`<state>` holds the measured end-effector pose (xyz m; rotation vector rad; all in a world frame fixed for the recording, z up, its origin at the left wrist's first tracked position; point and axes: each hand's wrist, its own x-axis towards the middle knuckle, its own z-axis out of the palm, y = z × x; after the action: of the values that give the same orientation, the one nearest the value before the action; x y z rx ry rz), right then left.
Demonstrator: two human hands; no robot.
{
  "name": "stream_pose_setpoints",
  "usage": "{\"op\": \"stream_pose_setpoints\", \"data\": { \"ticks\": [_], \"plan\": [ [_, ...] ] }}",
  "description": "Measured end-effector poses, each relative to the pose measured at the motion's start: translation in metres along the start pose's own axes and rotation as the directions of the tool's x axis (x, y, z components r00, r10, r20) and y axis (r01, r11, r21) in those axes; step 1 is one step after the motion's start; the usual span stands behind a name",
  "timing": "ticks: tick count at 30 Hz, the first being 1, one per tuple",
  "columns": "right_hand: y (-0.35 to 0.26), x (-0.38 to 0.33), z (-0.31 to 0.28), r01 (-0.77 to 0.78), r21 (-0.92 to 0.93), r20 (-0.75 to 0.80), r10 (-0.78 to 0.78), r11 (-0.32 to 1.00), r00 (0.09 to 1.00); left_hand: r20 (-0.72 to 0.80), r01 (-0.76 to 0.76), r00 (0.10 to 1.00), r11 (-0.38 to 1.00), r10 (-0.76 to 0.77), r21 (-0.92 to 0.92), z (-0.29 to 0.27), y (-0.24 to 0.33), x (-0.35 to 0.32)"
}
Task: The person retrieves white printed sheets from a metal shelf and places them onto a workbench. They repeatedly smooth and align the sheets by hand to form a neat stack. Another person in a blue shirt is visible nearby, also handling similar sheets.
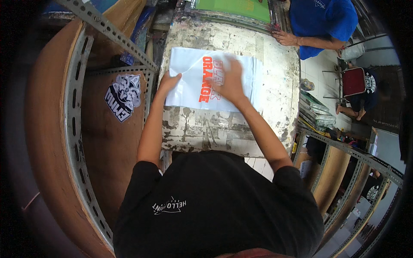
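Observation:
A glossy white plastic bag (188,91) with orange block lettering lies flat on a worn, paint-stained work table (275,107) in front of me. My left hand (169,82) pinches its left edge, thumb on top and fingers mostly hidden below. Faint creases run out from that thumb. Over the lettering, toward the bag's right half, is my right hand (231,81), thumb apart and fingers stretched out. Motion blurs those fingertips. Nothing shows in that palm-down hand.
Beyond the table's far side lies a green framed screen (234,9). A co-worker in a blue shirt (322,26) rests a hand at the far right table edge. Close on my left stands a perforated metal rack (75,112) with brown panels. Another rack (344,150) stands at right.

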<state>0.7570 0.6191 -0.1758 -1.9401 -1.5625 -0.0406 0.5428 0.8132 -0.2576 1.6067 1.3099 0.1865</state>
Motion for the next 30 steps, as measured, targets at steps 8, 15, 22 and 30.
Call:
{"op": "stream_pose_setpoints", "data": {
  "ticks": [8, 15, 22, 30],
  "plan": [
    [0.013, 0.043, 0.05, 0.176, 0.128, 0.033, -0.182, 0.976, 0.983, -0.109, -0.009, 0.994, 0.996, -0.001, -0.092, -0.005, 0.006, -0.021],
    [0.094, 0.103, 0.037, -0.188, 0.213, 0.429, 0.081, 0.959, 0.9, -0.213, -0.075, 0.912, 0.369, -0.35, -0.927, 0.055, 0.022, -0.201],
    [0.085, 0.122, 0.038, -0.278, 0.07, 0.691, 0.154, 0.958, 0.706, 0.358, 0.261, 0.913, -0.396, -0.194, -0.88, 0.095, 0.076, -0.172],
    [0.084, 0.131, 0.038, -0.267, 0.089, 0.679, 0.138, 0.96, 0.721, 0.362, 0.313, 0.914, -0.249, -0.185, -0.917, 0.092, 0.08, -0.167]
  ]
}}
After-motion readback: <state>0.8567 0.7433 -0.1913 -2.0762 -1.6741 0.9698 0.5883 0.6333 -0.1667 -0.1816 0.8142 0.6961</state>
